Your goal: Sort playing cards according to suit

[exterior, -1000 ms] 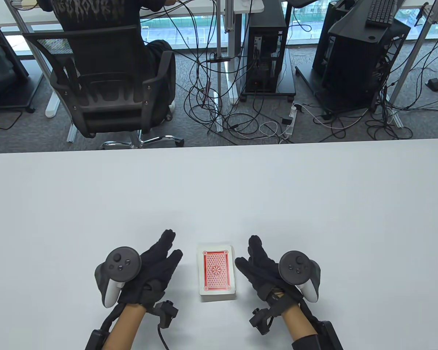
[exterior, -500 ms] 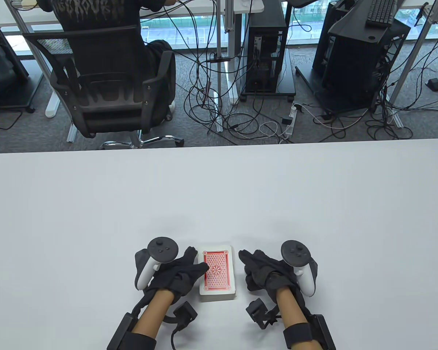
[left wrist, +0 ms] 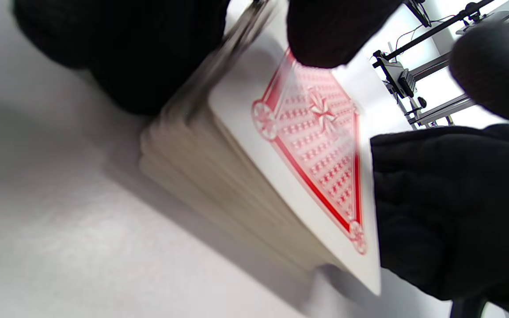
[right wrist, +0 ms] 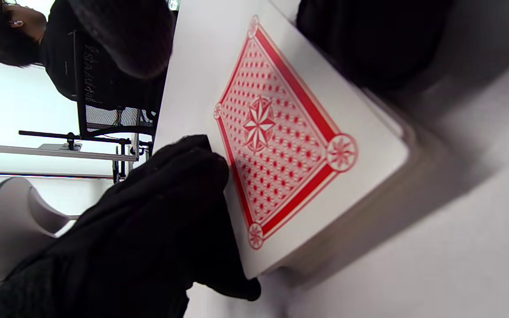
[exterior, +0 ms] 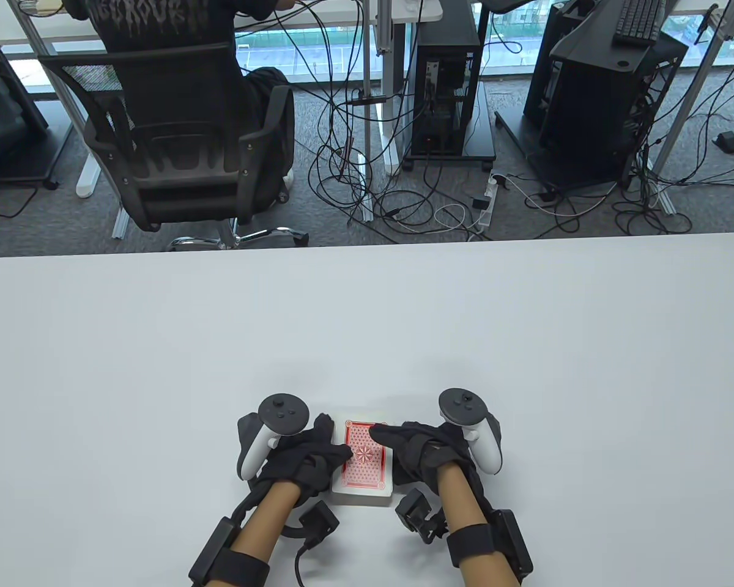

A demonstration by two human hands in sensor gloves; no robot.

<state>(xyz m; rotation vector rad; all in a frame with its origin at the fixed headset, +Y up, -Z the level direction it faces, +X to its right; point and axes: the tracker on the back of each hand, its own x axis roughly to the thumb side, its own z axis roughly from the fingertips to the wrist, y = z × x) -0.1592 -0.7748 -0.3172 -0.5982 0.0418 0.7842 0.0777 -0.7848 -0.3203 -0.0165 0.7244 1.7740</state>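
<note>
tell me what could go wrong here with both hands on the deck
1. The deck is a thick, loose face-down stack; the left wrist view shows upper cards already lifting apart at one edge, so several may come up at once instead of one.
2. The left hand and right hand press in from opposite sides in bulky gloves, so a squeeze could skew or spill the stack.
3. The deck sits near the table front edge, so a slipped card might slide off.

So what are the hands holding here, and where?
Both grip the face-down card deck: left hand on its left edge, right hand on its right edge, fingers over the top.
</note>
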